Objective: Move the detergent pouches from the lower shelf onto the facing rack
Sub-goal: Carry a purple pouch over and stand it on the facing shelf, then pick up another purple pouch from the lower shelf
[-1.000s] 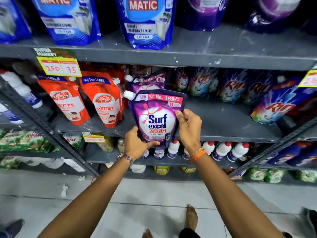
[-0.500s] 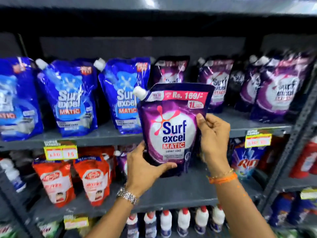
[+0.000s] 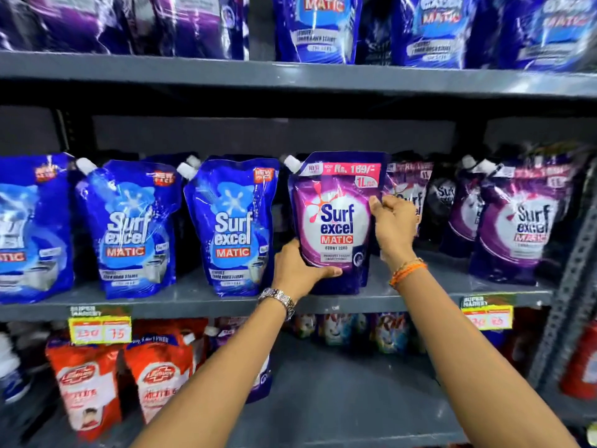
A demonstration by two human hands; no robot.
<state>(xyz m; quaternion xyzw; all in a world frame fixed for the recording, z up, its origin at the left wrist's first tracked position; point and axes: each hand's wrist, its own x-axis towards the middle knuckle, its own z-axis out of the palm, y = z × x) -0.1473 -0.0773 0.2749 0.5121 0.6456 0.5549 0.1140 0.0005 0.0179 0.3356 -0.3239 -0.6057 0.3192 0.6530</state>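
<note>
The grey metal shelf point(image 3: 193, 294) carries a row of upright Surf excel Matic pouches, blue top-load pouches point(image 3: 232, 226) toward its left end and purple front-load pouches point(image 3: 517, 221) toward its right end, with two yellow price tags point(image 3: 100, 329) fixed to its front edge. The held purple pouch point(image 3: 336, 221) stands upright near the front edge at mid-shelf, just right of the blue pouches, its white spout point(image 3: 291, 163) at the upper left corner. The left hand point(image 3: 298, 270) is closed around the pouch's lower left corner with the thumb across its front, and the right hand point(image 3: 394, 224) pinches its right edge; a wristwatch point(image 3: 277, 299) sits on the left wrist.
</note>
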